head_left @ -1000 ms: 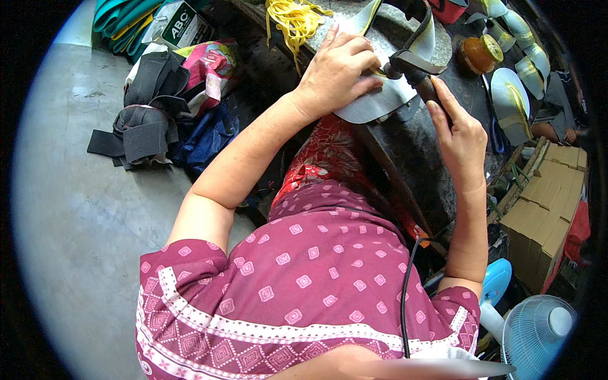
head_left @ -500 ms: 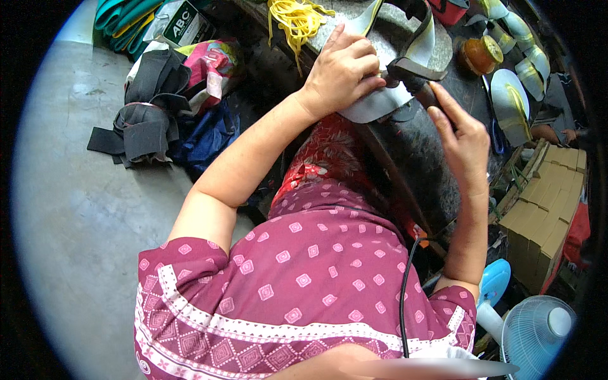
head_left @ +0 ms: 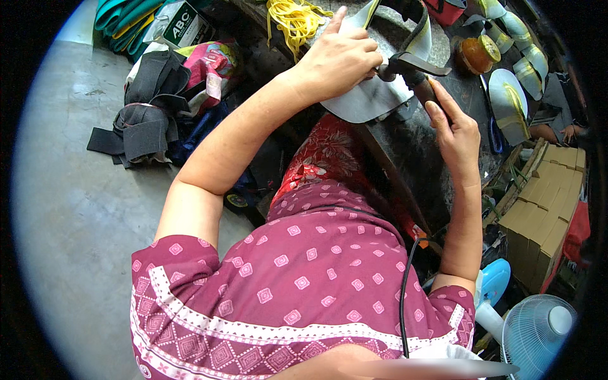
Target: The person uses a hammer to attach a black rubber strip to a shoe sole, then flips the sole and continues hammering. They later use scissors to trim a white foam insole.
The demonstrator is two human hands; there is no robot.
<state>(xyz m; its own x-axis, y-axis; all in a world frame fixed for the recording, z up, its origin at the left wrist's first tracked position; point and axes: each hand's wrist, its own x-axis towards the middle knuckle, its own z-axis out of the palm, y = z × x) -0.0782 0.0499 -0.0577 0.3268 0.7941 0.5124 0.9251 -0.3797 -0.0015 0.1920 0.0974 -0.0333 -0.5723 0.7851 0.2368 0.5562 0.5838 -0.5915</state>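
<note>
My right hand [head_left: 457, 136] grips the dark handle of a hammer [head_left: 415, 68], its head lying over the work beside my left fingertips. Under my left hand [head_left: 339, 62] is a pale grey sandal sole [head_left: 364, 104], tilted over the near edge of a grey stone slab [head_left: 441, 50]. My left fingers are curled on the sole, the index finger pointing away; the fingertips are partly hidden by the hammer head. A strap with black edging [head_left: 418, 35] arches up just beyond the hammer.
Yellow straps [head_left: 294, 25] lie at the far left of the dark bench. An orange jar [head_left: 478, 54] and finished-looking sandals [head_left: 508, 104] are to the right, with a cardboard box [head_left: 538, 215] and a fan [head_left: 538, 335] nearer. Black material strips [head_left: 145, 114] sit on the left; another person's hand [head_left: 570, 133] shows far right.
My left hand and the sole have shifted a little left and toward me. The hammer's head has turned slightly, and my right hand has moved slightly left.
</note>
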